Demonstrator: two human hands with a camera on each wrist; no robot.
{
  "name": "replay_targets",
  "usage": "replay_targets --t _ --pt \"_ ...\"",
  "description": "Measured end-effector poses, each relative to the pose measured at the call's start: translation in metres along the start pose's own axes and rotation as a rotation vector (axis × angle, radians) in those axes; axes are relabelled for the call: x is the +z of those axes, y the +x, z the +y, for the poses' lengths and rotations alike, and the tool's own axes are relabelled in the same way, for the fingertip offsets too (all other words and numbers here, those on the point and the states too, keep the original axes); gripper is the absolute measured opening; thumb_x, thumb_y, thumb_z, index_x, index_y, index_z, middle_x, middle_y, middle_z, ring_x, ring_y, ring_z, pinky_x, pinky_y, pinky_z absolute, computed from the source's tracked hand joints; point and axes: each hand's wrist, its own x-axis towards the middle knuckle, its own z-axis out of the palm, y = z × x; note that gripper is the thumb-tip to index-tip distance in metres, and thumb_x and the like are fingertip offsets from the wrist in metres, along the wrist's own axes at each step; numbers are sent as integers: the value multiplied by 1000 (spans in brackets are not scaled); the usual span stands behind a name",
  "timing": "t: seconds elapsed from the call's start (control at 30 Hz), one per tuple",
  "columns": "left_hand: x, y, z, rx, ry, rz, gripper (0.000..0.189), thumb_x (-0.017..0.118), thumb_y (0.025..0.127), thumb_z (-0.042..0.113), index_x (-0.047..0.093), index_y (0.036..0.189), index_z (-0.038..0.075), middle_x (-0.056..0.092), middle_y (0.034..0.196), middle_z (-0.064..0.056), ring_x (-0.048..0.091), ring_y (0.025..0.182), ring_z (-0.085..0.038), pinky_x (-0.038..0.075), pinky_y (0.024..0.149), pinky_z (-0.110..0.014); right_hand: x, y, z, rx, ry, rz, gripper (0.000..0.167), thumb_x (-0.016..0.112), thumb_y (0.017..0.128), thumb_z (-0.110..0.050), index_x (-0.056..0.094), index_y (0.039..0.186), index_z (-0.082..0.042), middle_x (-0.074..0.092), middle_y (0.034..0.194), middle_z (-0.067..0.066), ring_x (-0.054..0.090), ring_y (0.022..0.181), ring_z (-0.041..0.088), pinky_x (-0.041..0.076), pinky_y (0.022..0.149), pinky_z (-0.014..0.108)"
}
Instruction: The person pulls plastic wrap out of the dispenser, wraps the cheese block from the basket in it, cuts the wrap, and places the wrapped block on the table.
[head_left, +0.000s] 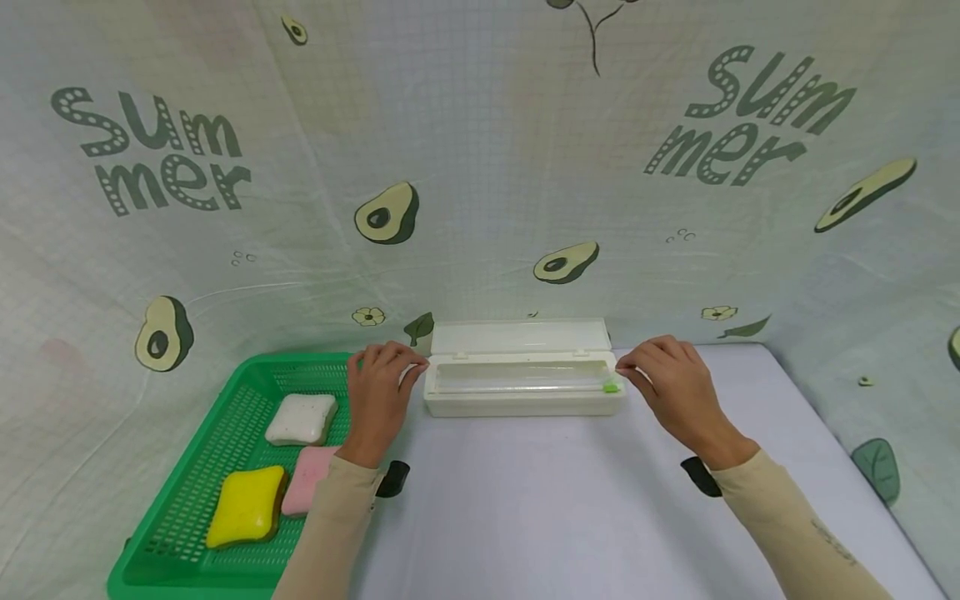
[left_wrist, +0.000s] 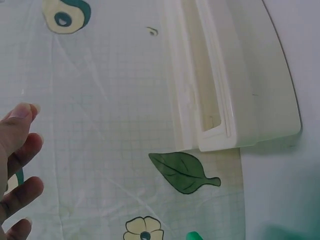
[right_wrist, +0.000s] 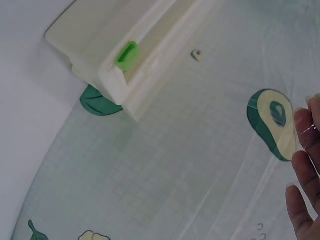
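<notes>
A long white plastic-wrap dispenser (head_left: 525,406) sits at the back of the table, its lid (head_left: 521,336) raised. A small green slide cutter (head_left: 611,387) is at its right end. Clear plastic wrap (head_left: 517,377) shows as a glossy sheet across the dispenser in the head view. At the left end, my left hand (head_left: 377,400) pinches the barely visible wrap between thumb and forefinger. My right hand (head_left: 678,396) pinches it at the opposite end, where a glint shows by the fingertips (right_wrist: 306,122) in the right wrist view.
A green basket (head_left: 191,433) stands on the left, partly behind my left forearm. In it lie a white sponge (head_left: 300,419), a yellow sponge (head_left: 246,506) and a pink sponge (head_left: 307,479). A patterned cloth (head_left: 480,167) hangs close behind the white tabletop (head_left: 540,508).
</notes>
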Motion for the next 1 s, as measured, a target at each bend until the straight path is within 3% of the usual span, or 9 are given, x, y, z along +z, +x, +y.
replay_targets --t 0.57,0.8,0.9,1.0 --pt "-9 2 2 32 -2 30 8 81 90 17 82 96 10 71 101 -6 60 103 -32 39 103 -59 -10 4 -4 5 3 20 22 89 76 1 74 91 -5 73 87 7 62 94 31 48 79 49" --pt "-13 4 4 48 -10 46 8 82 90 16 82 95 10 71 101 -6 59 103 -33 39 102 -60 -13 4 -4 -1 9 14 12 79 91 -15 74 93 -4 73 88 8 61 96 32 48 81 50" --pt "-14 4 4 53 -1 50 8 81 90 17 82 96 11 71 101 -6 59 103 -33 39 102 -59 -15 5 -4 -4 8 23 11 83 88 -10 74 92 -5 72 87 7 61 96 32 47 80 50" --pt "-15 5 4 56 6 54 8 81 90 17 82 96 11 71 102 -6 59 103 -32 39 101 -58 -17 7 -5 -10 8 40 20 88 78 1 73 91 -5 72 86 7 61 95 32 47 79 49"
